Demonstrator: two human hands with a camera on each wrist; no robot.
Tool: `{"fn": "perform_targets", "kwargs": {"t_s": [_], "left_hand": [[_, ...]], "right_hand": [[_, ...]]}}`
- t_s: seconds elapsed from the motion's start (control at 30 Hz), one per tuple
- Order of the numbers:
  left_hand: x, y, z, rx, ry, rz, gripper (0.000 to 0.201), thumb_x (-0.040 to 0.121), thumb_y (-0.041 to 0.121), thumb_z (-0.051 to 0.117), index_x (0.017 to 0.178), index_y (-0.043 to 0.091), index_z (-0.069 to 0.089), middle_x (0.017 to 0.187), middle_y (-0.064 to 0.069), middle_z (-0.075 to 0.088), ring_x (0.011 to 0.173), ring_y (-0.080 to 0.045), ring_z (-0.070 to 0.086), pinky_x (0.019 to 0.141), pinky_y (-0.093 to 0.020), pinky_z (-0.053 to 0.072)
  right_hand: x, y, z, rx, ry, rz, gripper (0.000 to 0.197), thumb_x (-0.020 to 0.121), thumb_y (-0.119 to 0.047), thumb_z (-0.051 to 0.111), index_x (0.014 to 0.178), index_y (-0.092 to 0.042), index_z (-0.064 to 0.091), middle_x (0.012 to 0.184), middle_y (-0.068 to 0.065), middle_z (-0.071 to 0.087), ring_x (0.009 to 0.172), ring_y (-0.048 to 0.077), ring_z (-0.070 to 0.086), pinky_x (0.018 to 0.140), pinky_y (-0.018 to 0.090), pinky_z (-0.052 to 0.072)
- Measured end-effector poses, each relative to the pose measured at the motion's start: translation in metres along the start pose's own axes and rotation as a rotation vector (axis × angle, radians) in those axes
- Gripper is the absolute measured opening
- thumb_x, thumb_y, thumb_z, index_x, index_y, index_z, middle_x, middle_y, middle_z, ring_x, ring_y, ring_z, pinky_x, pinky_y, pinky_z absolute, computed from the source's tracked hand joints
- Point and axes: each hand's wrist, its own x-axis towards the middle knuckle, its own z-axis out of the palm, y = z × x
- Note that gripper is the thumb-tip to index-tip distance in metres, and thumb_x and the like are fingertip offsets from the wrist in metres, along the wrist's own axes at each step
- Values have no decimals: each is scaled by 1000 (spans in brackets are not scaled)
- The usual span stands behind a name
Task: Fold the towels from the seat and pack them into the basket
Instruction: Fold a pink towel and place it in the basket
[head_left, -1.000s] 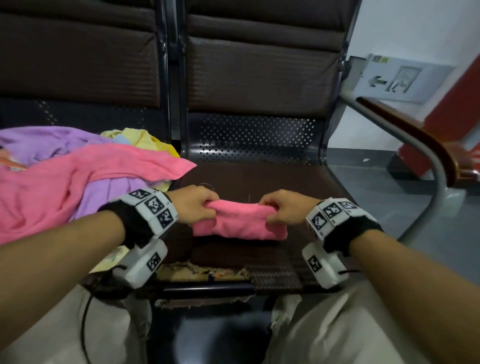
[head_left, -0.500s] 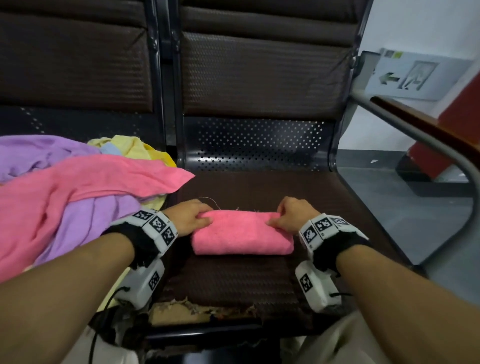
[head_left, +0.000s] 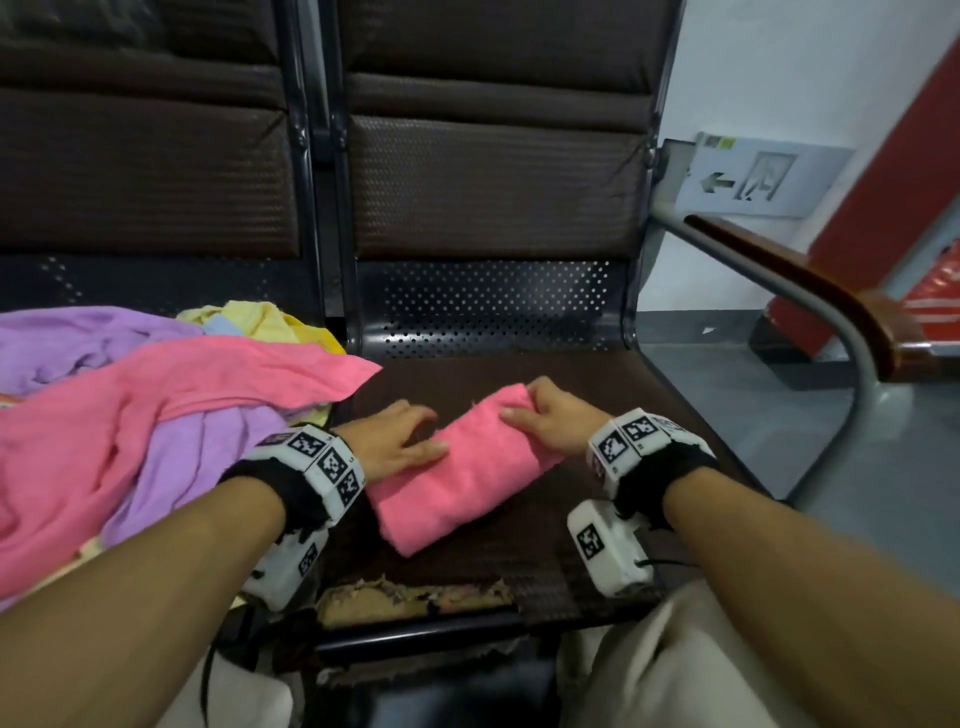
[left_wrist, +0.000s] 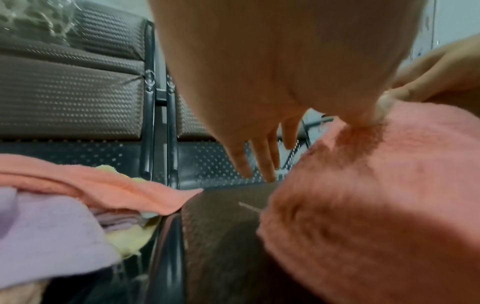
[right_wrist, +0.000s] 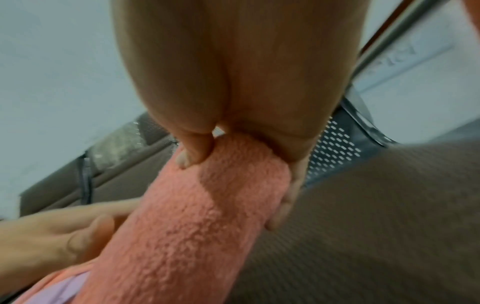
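**Folded pink towel on the seat, both hands on it**

Biggest first: dark brown seat (head_left: 524, 545) w/ perforated metal back, front edge torn, padding showing. Armrest (head_left: 810, 291) curves down on the right side. On the neighbouring seat to the left, loose towel pile (head_left: 104, 415): pink on top, purple under it, yellow at the back, one pink corner spilling onto the brown seat.

Centre: folded pink towel (head_left: 467, 473), a thick bundle lying diagonally on the seat, near end toward the left wrist, far end up right.

Right hand (head_left: 550, 421) grips the far end, thumb on top & fingers curled underneath, clear in right wrist view (right_wrist: 233, 133). Left hand (head_left: 389, 441) lies flat, fingers straight & relaxed, thumb edge touching the towel's left side; it holds nothing. Basket isn't in view.
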Motion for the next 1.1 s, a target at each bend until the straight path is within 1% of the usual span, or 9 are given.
{"fn": "perform_targets", "kwargs": {"t_s": [0.1,0.17,0.33,0.47,0.53,0.7,0.87,1.0,1.1], "left_hand": [[-14,15,-16,-350,122,95,104,74,50,69,151,18,7,154,-2,24,137,-12,31,110,-23,28],[-24,32,-26,-484,148,154,119,61,53,75,151,23,3,149,9,27,135,-5,29,106,-18,26],[-52,75,-43,-574,204,198,66,59,35,86,115,30,52,107,18,62,102,-6,61,80,-20,54],[-68,113,-58,-620,247,235,60,67,27,83,118,25,51,115,3,57,101,-10,60,85,-29,54],[-71,138,-67,-617,222,263,58,73,21,78,124,17,49,114,-3,60,100,-15,63,85,-31,55],[-53,215,-75,-202,235,273,26,85,20,57,108,11,52,100,-8,63,92,-27,61,81,-36,49],[-22,312,-38,-66,172,395,37,84,28,63,117,22,49,104,-2,63,93,-20,62,83,-33,49],[8,380,32,-37,13,529,29,87,25,62,115,17,58,107,-4,65,98,-20,60,87,-31,46],[26,420,103,-19,-111,526,18,91,16,52,100,4,61,99,-14,63,90,-22,56,78,-30,40]], "right_hand": [[-25,-25,-18,51,75,-213,30,88,-36,62,104,-20,42,87,-6,55,83,14,53,70,29,42],[-46,-42,-31,78,103,-325,29,86,-28,67,104,-19,46,85,-6,57,80,12,54,74,32,46],[-99,-69,-80,191,253,-452,27,83,-17,70,98,-22,49,88,-7,61,85,11,61,78,30,51],[-132,-61,-123,294,380,-510,25,82,-11,70,94,-23,52,87,-9,63,75,-8,61,68,14,48],[-147,-47,-141,348,436,-517,24,82,-12,70,96,-23,54,90,-9,64,78,-7,62,70,14,49],[-187,29,-172,512,634,-430,20,80,-17,73,96,-21,60,95,1,68,89,11,66,81,24,53],[-242,148,-171,615,894,-211,11,82,-22,72,90,-19,65,80,-7,67,69,-7,61,66,12,48],[-298,243,-155,439,903,42,12,90,-27,63,97,-19,67,86,-6,69,71,-8,58,73,18,45],[-339,306,-136,299,812,245,29,93,-30,57,102,-5,68,98,12,71,87,14,63,83,31,48]]}}
